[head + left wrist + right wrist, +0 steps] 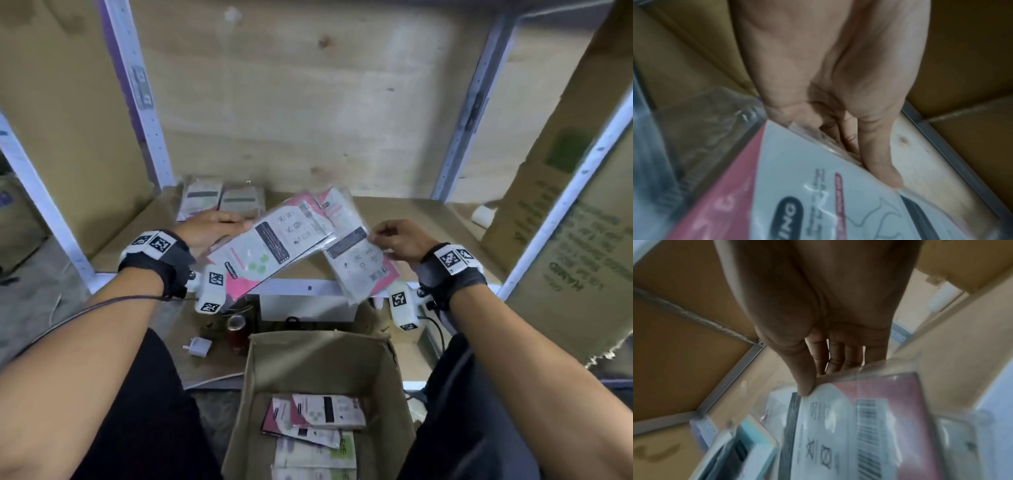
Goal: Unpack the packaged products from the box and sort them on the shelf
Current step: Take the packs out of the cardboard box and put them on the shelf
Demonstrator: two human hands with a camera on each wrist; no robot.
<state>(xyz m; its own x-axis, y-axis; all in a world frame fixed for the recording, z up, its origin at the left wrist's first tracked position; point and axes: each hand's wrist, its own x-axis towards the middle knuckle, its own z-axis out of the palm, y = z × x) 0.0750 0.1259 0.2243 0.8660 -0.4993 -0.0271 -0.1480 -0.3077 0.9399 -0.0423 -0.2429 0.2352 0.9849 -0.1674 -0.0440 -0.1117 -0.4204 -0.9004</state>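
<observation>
My left hand [209,228] grips a flat white-and-pink packet in clear wrap [274,243] by its long edge, thumb on top [881,168], above the shelf's front rail. My right hand [397,236] pinches a second white-and-pink packet [359,263] at its edge; the thumb [805,386] presses the wrap beside the barcode print [869,426]. The two packets overlap in the middle. Two pale packets [222,200] lie at the back left of the shelf board [411,212]. Below, the open cardboard box [260,377] holds several more packets [318,428].
White metal uprights [154,137] [469,113] frame the shelf bay with a wooden back panel. A large cardboard sheet [565,212] leans at the right. A small white object [483,215] lies at the shelf's right. A red can [236,330] and white plug [197,346] sit on the lower level.
</observation>
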